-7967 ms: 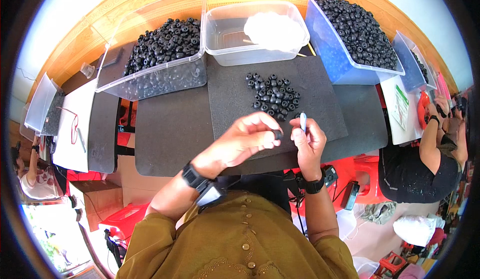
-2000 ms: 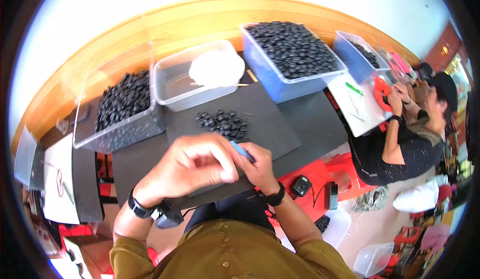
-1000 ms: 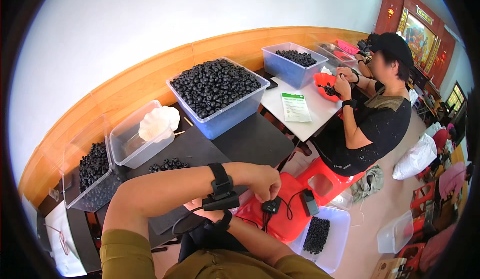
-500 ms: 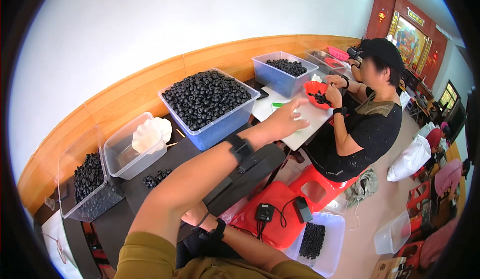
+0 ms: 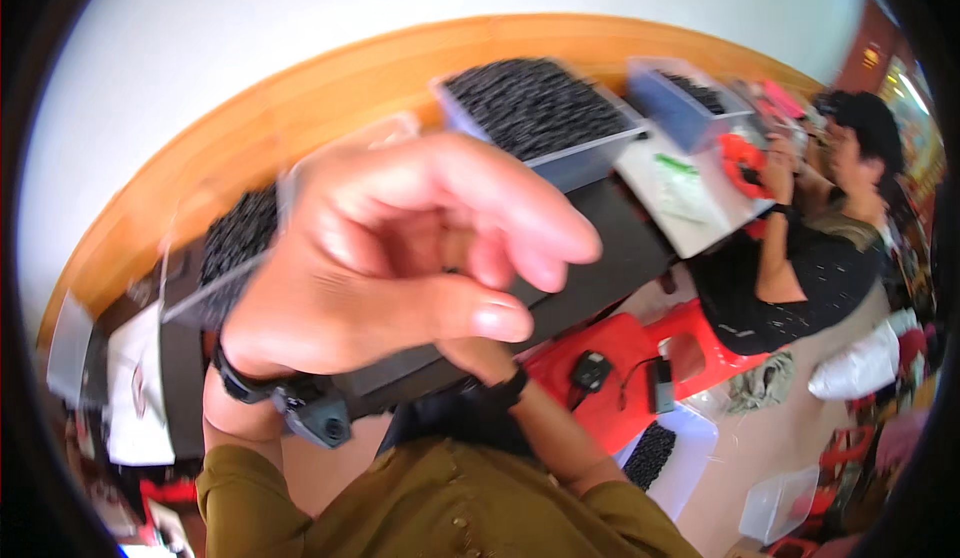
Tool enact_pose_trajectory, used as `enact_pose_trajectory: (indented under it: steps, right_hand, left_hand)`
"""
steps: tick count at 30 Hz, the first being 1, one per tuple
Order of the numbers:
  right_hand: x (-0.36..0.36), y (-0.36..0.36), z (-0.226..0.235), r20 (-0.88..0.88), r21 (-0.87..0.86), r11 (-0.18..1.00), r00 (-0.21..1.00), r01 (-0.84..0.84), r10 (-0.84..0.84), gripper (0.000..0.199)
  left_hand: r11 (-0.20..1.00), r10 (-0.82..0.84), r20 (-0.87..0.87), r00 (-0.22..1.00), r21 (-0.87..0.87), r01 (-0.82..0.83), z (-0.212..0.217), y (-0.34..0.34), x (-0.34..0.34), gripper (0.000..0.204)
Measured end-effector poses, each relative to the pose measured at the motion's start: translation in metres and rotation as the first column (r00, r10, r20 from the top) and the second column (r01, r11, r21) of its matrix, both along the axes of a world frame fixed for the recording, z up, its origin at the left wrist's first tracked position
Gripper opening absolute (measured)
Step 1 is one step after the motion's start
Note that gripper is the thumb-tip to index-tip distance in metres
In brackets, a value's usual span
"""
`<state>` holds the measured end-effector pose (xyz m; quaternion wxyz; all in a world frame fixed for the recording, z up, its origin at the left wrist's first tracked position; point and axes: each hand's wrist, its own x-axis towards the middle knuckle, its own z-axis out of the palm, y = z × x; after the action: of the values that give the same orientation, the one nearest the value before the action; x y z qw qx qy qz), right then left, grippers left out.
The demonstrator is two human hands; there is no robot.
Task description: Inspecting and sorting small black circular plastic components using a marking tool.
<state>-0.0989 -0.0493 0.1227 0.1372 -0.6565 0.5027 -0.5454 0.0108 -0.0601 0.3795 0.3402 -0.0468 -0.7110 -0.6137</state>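
Observation:
My left hand [image 5: 400, 268] is raised close in front of me, palm turned partly toward me. Its fingers are curled, with a gap between them and the thumb, and nothing shows in it. A black band with a small grey device [image 5: 318, 416] is on that wrist. My right hand [image 5: 478, 360] is low over the dark table's near edge, its fingers hidden behind the left hand. Beyond the hands stands a large clear-blue bin [image 5: 585, 166] heaped with small black bead-like pieces [image 5: 530, 108]. Another bin of them [image 5: 240, 233] is partly covered by my left hand.
A person [image 5: 820, 268] sits at the right, hands at a red bowl [image 5: 738, 163]. A white board [image 5: 650, 173] carries a green-edged packet [image 5: 680, 180]. Red stools [image 5: 600, 348] hold small black devices [image 5: 590, 370]. A pale bin [image 5: 690, 448] with black pieces sits below.
My left hand has drawn back from the white board at the right to close in front of me. The view has shifted left, so the bins and the other person appear farther right.

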Motion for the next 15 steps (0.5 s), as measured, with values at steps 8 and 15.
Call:
enact_pose_trajectory:
  steps: [8,15]
  right_hand:
    - [-0.002,-0.007,-0.005,0.071,0.057,0.998,0.997,0.014,-0.018,0.014]
    - [0.003,-0.004,-0.010,0.085,0.088,0.995,0.995,0.046,-0.053,0.015]
  left_hand:
    - [0.906,0.384,0.366,0.848,0.028,-0.422,-0.110,-0.028,0.139,0.023]
    - [0.765,0.635,0.409,0.656,-0.451,-0.459,-0.217,-0.046,0.105,0.021]
